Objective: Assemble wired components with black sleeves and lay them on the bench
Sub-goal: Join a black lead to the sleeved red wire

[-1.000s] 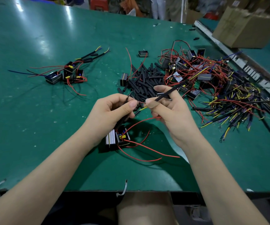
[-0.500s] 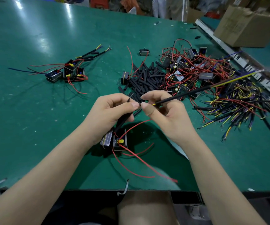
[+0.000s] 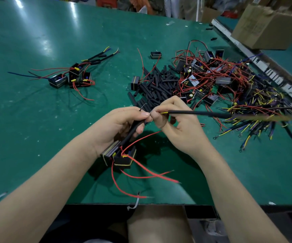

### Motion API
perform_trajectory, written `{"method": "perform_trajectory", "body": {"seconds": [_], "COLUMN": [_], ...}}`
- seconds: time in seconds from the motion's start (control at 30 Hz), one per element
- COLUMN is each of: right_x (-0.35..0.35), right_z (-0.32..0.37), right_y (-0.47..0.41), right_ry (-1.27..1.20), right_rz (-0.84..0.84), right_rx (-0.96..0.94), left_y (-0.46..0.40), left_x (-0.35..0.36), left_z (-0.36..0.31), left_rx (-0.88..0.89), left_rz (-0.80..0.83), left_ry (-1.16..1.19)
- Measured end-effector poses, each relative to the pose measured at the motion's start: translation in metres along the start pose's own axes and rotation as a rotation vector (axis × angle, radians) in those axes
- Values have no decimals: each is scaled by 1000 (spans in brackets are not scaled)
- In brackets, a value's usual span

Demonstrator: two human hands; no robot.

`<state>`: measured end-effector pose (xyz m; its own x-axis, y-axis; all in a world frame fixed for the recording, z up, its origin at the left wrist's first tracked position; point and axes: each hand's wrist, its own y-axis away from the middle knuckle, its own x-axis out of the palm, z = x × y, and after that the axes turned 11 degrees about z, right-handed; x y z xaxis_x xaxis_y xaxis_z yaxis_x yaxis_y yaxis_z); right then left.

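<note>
Component (image 3: 118, 156) lower now over green bench (image 3: 36, 128), hands (image 3: 122, 123) together.

Finished units (image 3: 71, 77) far left, sleeve pile (image 3: 156, 85) centre, wire heap (image 3: 238, 92) right

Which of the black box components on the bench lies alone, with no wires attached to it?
The small black box at the far middle of the bench. It lies apart and bare; all the others carry red wires or lie in groups.

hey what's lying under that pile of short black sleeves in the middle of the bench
Around the pile of short black tube sleeves only the green bench top shows. A thin red wire crosses its left end. Whatever lies beneath the sleeves is covered.
</note>
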<state>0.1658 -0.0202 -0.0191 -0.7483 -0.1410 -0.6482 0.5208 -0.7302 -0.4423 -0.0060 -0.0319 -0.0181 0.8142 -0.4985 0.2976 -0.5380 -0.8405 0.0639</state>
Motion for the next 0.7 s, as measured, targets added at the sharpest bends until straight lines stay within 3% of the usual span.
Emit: {"method": "perform_trajectory", "body": {"seconds": [0.07,0.2,0.3,0.37,0.43,0.7], "right_x": [0,-3,-7,-9,-9,-10], "right_z": [1,4,6,8,8,8], "right_y": [0,-3,-3,-3,-3,0], "right_ry": [-96,-436,-649,-718,-631,-606], "right_rz": [25,158,216,231,222,100], "right_rx": [96,465,539,545,509,136], "left_y": [1,4,5,4,3,2], "left_x": [0,-1,3,5,5,3], "left_z": [0,0,1,1,0,-5], "left_rx": [2,145,246,253,225,127], "left_rz": [12,-36,-54,-75,-95,30], "left_ry": [-35,-409,-518,-523,-469,-91]}}
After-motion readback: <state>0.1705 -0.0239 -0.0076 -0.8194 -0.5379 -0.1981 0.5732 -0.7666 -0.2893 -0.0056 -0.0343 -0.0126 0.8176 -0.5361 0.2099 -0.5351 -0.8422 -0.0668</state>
